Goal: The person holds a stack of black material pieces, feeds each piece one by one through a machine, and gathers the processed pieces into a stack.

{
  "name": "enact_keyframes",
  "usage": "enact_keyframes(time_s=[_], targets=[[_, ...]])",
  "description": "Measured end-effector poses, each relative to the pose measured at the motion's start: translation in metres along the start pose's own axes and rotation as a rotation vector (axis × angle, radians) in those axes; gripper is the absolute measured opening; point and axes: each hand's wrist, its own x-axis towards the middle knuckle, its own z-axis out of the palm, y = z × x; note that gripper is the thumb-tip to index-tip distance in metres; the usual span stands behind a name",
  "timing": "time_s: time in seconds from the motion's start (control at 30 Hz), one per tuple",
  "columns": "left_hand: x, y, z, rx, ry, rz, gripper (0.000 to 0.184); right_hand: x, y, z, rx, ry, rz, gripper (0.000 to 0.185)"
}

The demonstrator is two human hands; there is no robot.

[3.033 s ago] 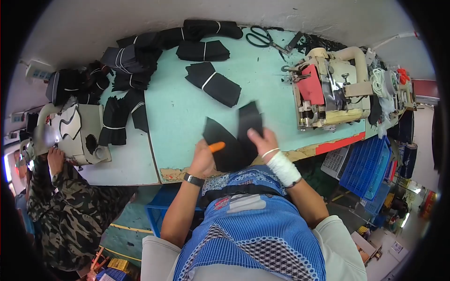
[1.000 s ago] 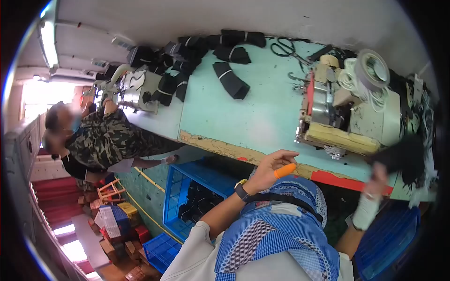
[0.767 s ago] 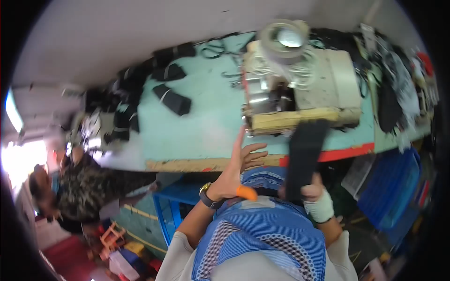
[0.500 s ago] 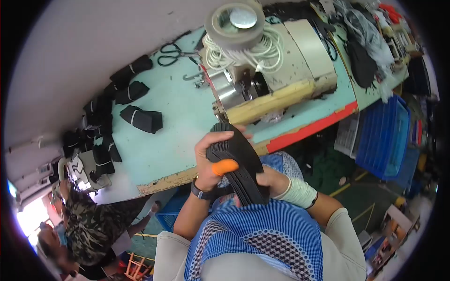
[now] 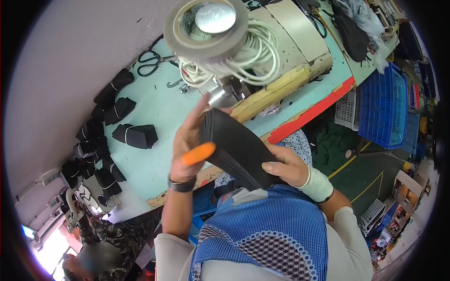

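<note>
Black is the colour in play: a thick, gently curved stack of thin, cloth-like black pieces (image 5: 239,147), held up between two hands above the blue checked apron (image 5: 267,220), right by the front edge of the pale green surface (image 5: 164,105). Here's the right hand (image 5: 288,166), white wrap (image 5: 316,184) at its wrist, and that grip is firm: thumb on the upper face, fingers tucked beneath, pinching the stack near its lower end. Over to the left hand (image 5: 185,143), a looser affair, fingers spread alongside the layered edge, the thumb in its bright orange cover (image 5: 199,153) standing out. This reads as a squaring-up step, layers being evened; no band shows around them, unlike the black, pale-banded bundle (image 5: 135,136) lying on the surface. And the next move? It calls, one would judge, for steady pressure from the right and a flat left palm, so nothing fans out, with room kept from the cream-coloured machine (image 5: 300,28) beyond.
</note>
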Motion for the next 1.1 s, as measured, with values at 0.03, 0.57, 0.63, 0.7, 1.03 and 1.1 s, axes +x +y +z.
enact_keyframes(time_s=[0.03, 0.57, 0.63, 0.7, 1.03, 1.1], targets=[[0.005, 0.003, -0.001, 0.048, 0.001, -0.033, 0.040, 0.002, -0.005, -0.003, -0.225, 0.113, -0.041, 0.054], [0.052, 0.024, -0.030, 1.118, 0.001, -0.502, 0.013, 0.041, -0.005, 0.023, -0.002, 0.242, 0.060, 0.028], [0.053, 0.025, -0.038, 1.128, 0.037, -0.515, 0.015, 0.042, -0.004, 0.020, -0.041, 0.245, 0.108, 0.027], [0.049, 0.018, -0.065, 1.095, 0.107, -0.536, 0.017, 0.043, -0.003, 0.018, -0.087, 0.245, 0.158, 0.026], [0.043, 0.032, -0.072, 0.803, 0.194, -0.678, 0.022, 0.044, 0.002, 0.034, 0.071, 0.302, -0.039, 0.024], [0.046, 0.032, -0.068, 0.861, 0.137, -0.714, 0.020, 0.044, -0.001, 0.033, 0.051, 0.305, -0.031, 0.024]])
